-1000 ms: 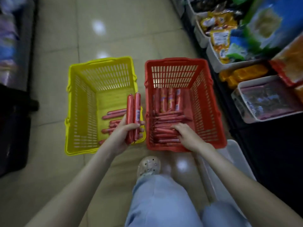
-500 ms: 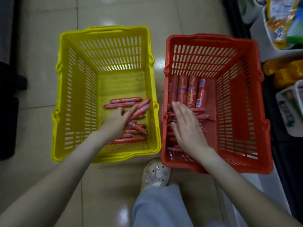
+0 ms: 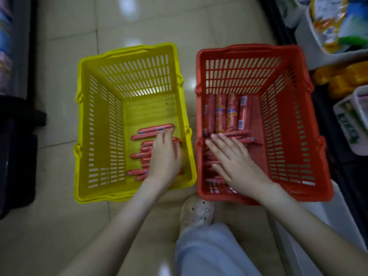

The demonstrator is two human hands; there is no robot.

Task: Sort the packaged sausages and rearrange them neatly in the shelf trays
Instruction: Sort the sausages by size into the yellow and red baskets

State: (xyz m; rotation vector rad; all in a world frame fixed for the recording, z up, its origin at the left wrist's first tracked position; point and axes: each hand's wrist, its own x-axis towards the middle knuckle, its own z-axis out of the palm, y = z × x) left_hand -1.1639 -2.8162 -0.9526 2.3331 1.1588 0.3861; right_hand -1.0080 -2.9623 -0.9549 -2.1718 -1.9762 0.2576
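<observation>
We are resting left hand (image 3: 165,156) and right hand (image 3: 235,162) flat, fingers straight; thin sausages (image 3: 155,128) lying crosswise, thick sausages (image 3: 221,114) pointing away, labels blurred

Both baskets stand open at the top. In the yellow basket (image 3: 85,124), sausages (image 3: 153,128) fill the near right, leaving the far half and left strip bare. In the red basket (image 3: 288,136), more sausages (image 3: 221,114) line the left, and its right side is bare. Shelf trays (image 3: 304,36) crowd the far right.
</observation>
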